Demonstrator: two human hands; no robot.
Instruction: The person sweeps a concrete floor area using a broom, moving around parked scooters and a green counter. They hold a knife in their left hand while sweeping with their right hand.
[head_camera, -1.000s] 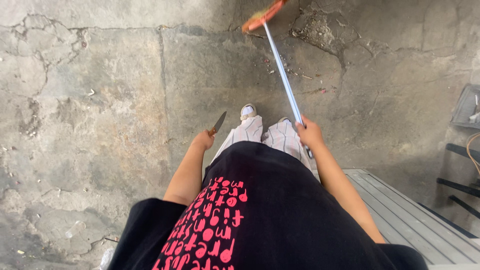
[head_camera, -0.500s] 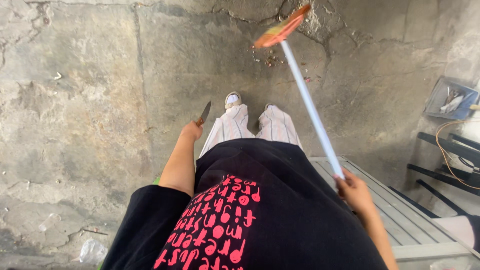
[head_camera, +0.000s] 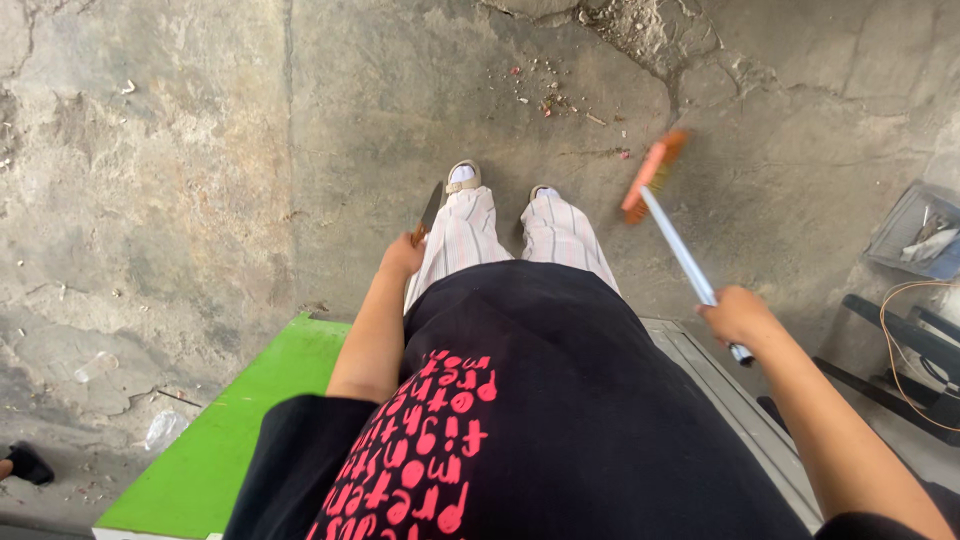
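I look down at my own body on cracked concrete. My right hand (head_camera: 738, 317) grips the pale blue handle of a broom (head_camera: 672, 236), whose orange brush head rests on the floor to the right of my feet. My left hand (head_camera: 402, 255) hangs by my hip and holds a knife (head_camera: 430, 209) with its dark blade pointing forward and down. Small bits of debris (head_camera: 548, 98) lie on the concrete ahead of my shoes.
A green board (head_camera: 230, 425) lies at my lower left, and a grey slatted panel (head_camera: 735, 410) at my lower right. A grey tray (head_camera: 915, 243) and a dark frame with an orange cable (head_camera: 905, 340) stand at the right edge. A dark shoe (head_camera: 25, 463) shows far left.
The broom head has swung from far ahead to close beside my right foot. My right hand pulled back and right with the handle. The view shifted, showing the green board.
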